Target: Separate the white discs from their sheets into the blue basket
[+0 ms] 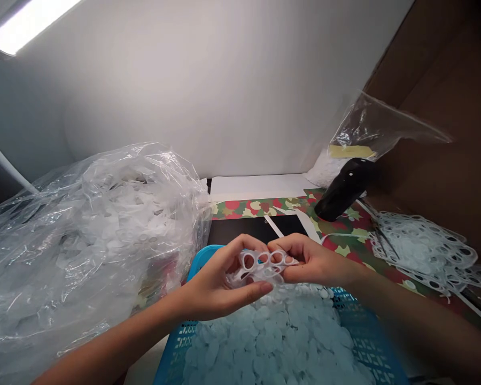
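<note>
Both hands hold a white plastic sheet with round holes [260, 263] above a blue basket [369, 337]. My left hand [218, 280] curls around its left side, thumb stretched along the front. On the right side, my right hand [310, 259] pinches the sheet between thumb and fingers. Below them, the basket is heaped with small translucent white discs [272, 337]. Part of the basket's far rim is hidden behind the hands.
A large clear plastic bag [92, 235] of white pieces lies at left. Holed plastic sheets [420, 248] are piled at right, near a black object [342, 190]. Behind the hands is a black flat panel [240, 230]. A lamp [32, 24] glows upper left.
</note>
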Demonstrator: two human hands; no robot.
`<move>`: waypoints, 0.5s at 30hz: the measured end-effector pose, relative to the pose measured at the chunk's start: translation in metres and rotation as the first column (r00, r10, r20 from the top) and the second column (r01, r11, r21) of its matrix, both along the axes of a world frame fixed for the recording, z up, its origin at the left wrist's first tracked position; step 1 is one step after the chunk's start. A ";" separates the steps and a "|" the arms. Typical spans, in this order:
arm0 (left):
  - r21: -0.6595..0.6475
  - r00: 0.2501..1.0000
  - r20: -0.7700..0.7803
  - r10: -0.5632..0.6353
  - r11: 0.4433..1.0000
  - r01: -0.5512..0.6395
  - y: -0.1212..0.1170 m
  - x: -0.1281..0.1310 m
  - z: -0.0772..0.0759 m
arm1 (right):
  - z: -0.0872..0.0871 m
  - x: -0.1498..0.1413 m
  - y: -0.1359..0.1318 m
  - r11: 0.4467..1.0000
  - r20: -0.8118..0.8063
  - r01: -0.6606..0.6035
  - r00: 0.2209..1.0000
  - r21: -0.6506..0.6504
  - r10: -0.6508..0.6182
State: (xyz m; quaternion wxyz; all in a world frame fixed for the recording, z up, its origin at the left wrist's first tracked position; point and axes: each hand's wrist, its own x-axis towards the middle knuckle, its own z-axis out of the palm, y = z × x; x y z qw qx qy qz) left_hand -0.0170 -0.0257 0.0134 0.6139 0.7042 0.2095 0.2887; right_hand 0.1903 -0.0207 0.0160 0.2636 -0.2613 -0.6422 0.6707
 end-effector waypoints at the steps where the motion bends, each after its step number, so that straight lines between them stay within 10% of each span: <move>1: 0.058 0.999 0.014 0.030 0.998 -0.031 0.000 0.000 -0.001 | 0.000 0.000 0.000 1.000 -0.010 -0.003 1.000 0.001 0.003; 9: 0.370 0.892 0.192 0.410 0.811 -0.453 0.010 -0.002 -0.006 | 0.000 0.000 0.000 1.000 -0.018 -0.012 1.000 -0.014 0.011; 15: 0.510 0.982 -0.128 0.142 0.858 -0.057 0.003 -0.001 -0.001 | 0.005 0.000 -0.002 0.999 0.029 -0.031 0.999 0.040 0.030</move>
